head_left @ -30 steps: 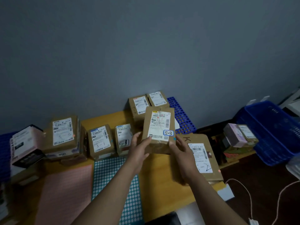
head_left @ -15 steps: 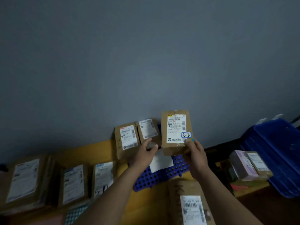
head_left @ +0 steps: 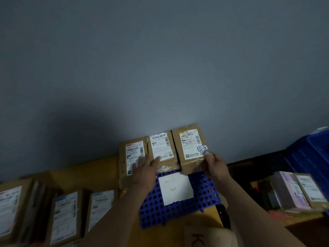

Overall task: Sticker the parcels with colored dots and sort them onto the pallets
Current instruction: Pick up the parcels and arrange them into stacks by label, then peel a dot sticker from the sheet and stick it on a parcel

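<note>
5-3 parcel: a brown box (head_left: 188, 152) with a white shipping label and a blue-edged tag reading "5-3". It stands at the far end of the blue pallet (head_left: 154, 211), close to the grey wall (head_left: 160, 68), and its left side is just beside the middle parcel. Whether it already rests on the pallet or is held just above it, I cannot tell.

Right hand: it (head_left: 216, 167) grips the 5-3 parcel at its near right corner. The thumb lies on the top face just below the tag, and the fingers wrap round the right edge.

Teal dot: a small one (head_left: 210, 152) sits at the parcel's right edge, just beside the fingertips.

Left hand: it (head_left: 144, 171) is flat with straight, spread fingers and holds nothing. The fingertips rest on the labels of the left parcel (head_left: 131, 157) and the middle parcel (head_left: 161, 148).

Pallet: perforated plastic lying on the yellow table (head_left: 89, 168), with a white card (head_left: 175, 188) on it between the 2 forearms.

Lower left: 3 labelled parcels (head_left: 65, 216) in a row on the table, blurred.

Bottom edge: a brown parcel marked "K" (head_left: 210, 237), partly cut off.

Right side: a blue crate (head_left: 309, 154) — below it, a pink parcel (head_left: 288, 191) touches a brown parcel (head_left: 310, 188).
</note>
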